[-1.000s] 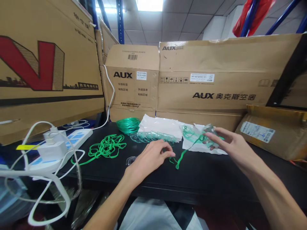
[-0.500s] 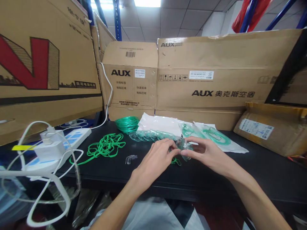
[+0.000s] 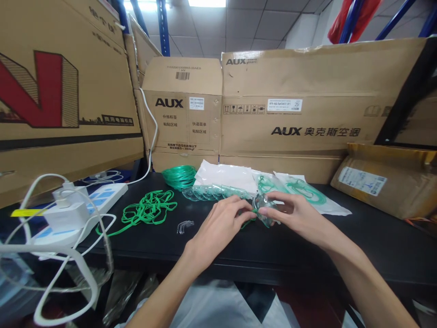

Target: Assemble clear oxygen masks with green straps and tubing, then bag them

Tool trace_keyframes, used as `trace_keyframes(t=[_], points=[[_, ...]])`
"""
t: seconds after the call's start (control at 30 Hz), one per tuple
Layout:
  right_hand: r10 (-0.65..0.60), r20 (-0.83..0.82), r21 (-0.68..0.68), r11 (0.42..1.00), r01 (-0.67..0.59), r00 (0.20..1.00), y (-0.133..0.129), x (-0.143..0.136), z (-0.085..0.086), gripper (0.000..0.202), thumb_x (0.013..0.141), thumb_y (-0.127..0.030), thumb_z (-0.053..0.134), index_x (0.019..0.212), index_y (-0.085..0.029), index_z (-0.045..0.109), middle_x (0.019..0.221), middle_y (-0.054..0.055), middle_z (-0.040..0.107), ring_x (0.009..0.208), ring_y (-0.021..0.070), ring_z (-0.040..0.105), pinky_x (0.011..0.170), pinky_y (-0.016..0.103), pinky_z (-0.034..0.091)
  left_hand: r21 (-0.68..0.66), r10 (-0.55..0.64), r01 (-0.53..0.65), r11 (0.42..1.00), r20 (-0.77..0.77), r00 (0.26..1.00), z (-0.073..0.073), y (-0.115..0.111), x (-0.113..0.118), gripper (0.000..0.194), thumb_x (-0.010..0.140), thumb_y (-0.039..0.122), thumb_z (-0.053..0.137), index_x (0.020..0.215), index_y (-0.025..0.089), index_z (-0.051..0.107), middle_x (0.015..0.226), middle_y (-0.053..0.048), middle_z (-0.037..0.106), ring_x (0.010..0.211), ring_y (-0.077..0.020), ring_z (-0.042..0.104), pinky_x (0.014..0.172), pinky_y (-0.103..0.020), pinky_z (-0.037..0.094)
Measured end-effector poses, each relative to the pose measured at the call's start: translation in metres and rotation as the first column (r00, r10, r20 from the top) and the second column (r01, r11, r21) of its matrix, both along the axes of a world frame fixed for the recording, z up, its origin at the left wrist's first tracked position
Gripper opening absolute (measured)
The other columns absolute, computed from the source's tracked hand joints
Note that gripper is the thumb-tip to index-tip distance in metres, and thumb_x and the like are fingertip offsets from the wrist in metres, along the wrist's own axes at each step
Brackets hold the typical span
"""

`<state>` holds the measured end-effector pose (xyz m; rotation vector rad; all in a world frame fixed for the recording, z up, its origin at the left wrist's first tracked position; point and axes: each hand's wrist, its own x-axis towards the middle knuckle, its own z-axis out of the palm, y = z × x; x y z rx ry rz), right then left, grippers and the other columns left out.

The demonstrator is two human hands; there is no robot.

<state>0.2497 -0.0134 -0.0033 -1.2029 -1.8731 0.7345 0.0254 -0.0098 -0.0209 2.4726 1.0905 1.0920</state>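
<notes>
My right hand (image 3: 297,214) grips a clear round plastic piece (image 3: 262,205) between thumb and fingers. Close beside it, my left hand (image 3: 223,223) pinches a thin green strand (image 3: 251,219) at the piece's lower left side. A row of clear discs (image 3: 213,192) lies just behind my left hand. To the left are a tangled green cord (image 3: 150,208) and a small bunch of thin whitish wires (image 3: 185,226). A coil of green tubing (image 3: 179,176) stands behind them.
White sheets (image 3: 227,175) and a clear bag with green tubing (image 3: 307,193) lie at the back. A power strip (image 3: 109,196) with white cables is at left. Cardboard boxes (image 3: 290,123) wall the back; a taped parcel (image 3: 378,182) sits right.
The clear piece has turned and now shows more of its round face. The green strand has risen to my left fingertips. The whole view has shifted slightly.
</notes>
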Motion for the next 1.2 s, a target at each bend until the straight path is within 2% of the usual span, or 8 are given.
trace_keyframes(t=[0.3, 0.47, 0.63, 0.77, 0.9, 1.0, 1.07, 1.2], points=[[0.033, 0.010, -0.050, 0.998, -0.033, 0.999, 0.000, 0.003, 0.005, 0.046, 0.082, -0.049, 0.076, 0.118, -0.022, 0.069, 0.107, 0.006, 0.073, 0.080, 0.0229, 0.067, 0.072, 0.035, 0.055, -0.023, 0.041, -0.043, 0.999, -0.066, 0.997, -0.001, -0.003, 0.004, 0.028, 0.103, 0.042, 0.051, 0.090, 0.024, 0.067, 0.100, 0.001, 0.060, 0.086, -0.0158, 0.060, 0.075, -0.029, 0.041], [-0.213, -0.011, 0.096, 0.972, 0.213, 0.977, 0.007, 0.039, 0.013, 0.041, 0.083, -0.057, 0.072, 0.101, -0.020, 0.074, 0.092, 0.007, 0.073, 0.069, 0.0216, 0.061, 0.065, 0.036, 0.050, -0.046, 0.032, -0.037, 0.998, -0.098, 0.995, -0.001, -0.003, 0.000, 0.027, 0.102, 0.041, 0.052, 0.086, 0.022, 0.064, 0.096, 0.001, 0.059, 0.077, -0.0148, 0.058, 0.070, -0.029, 0.039], [-0.468, -0.301, 0.195, 0.822, 0.534, 0.831, 0.010, 0.066, 0.019, 0.043, 0.083, -0.061, 0.069, 0.098, -0.020, 0.072, 0.096, 0.012, 0.072, 0.077, 0.0270, 0.063, 0.062, 0.038, 0.049, -0.091, 0.000, -0.006, 0.996, -0.065, 0.998, 0.001, 0.003, -0.008, 0.029, 0.101, 0.042, 0.053, 0.085, 0.023, 0.068, 0.091, 0.001, 0.060, 0.081, -0.0161, 0.059, 0.074, -0.028, 0.041], [-0.384, -0.186, 0.188, 0.890, 0.417, 0.904, 0.002, 0.055, 0.022, 0.041, 0.081, -0.060, 0.073, 0.097, -0.022, 0.072, 0.097, 0.007, 0.071, 0.077, 0.0235, 0.063, 0.066, 0.034, 0.049, -0.089, 0.016, -0.020, 0.996, -0.049, 0.999, 0.002, 0.005, -0.010, 0.024, 0.098, 0.048, 0.059, 0.105, 0.028, 0.071, 0.104, 0.001, 0.063, 0.084, -0.0164, 0.060, 0.081, -0.030, 0.044], [-0.173, -0.020, 0.065, 0.983, 0.174, 0.985, 0.002, 0.027, 0.014, 0.045, 0.082, -0.062, 0.071, 0.100, -0.021, 0.070, 0.095, 0.005, 0.070, 0.074, 0.0206, 0.063, 0.066, 0.032, 0.050, -0.098, 0.091, -0.100, 0.990, -0.093, 0.991, -0.004, 0.002, -0.008, 0.044, 0.096, 0.055, 0.058, 0.135, 0.033, 0.060, 0.129, -0.003, 0.059, 0.106, -0.0235, 0.062, 0.094, -0.036, 0.046], [0.014, 0.041, -0.052, 0.999, -0.012, 0.999, 0.007, 0.006, 0.001, 0.043, 0.085, -0.064, 0.066, 0.095, -0.022, 0.067, 0.081, 0.002, 0.066, 0.069, 0.0200, 0.063, 0.063, 0.031, 0.050, -0.182, 0.083, -0.116, 0.976, -0.182, 0.980, -0.009, 0.001, -0.008, 0.063, 0.095, 0.060, 0.057, 0.149, 0.030, 0.048, 0.148, -0.010, 0.049, 0.131, -0.0330, 0.051, 0.105, -0.044, 0.041], [0.081, 0.073, -0.068, 0.995, -0.076, 0.994, 0.008, -0.004, -0.005, 0.042, 0.087, -0.064, 0.064, 0.094, -0.022, 0.067, 0.077, 0.001, 0.064, 0.068, 0.0193, 0.061, 0.063, 0.031, 0.048, -0.217, 0.060, -0.108, 0.970, -0.216, 0.975, -0.012, 0.000, -0.007, 0.067, 0.092, 0.060, 0.061, 0.148, 0.026, 0.051, 0.147, -0.013, 0.050, 0.137, -0.0364, 0.046, 0.108, -0.047, 0.039], [0.149, 0.113, -0.053, 0.988, -0.143, 0.982, 0.005, -0.011, -0.006, 0.036, 0.091, -0.060, 0.062, 0.095, -0.025, 0.068, 0.078, 0.000, 0.063, 0.069, 0.0181, 0.057, 0.062, 0.030, 0.045, -0.202, 0.000, -0.043, 0.979, -0.208, 0.978, -0.013, -0.001, -0.004, 0.030, 0.094, 0.048, 0.063, 0.113, 0.027, 0.073, 0.114, -0.006, 0.066, 0.117, -0.0307, 0.059, 0.097, -0.041, 0.047]])
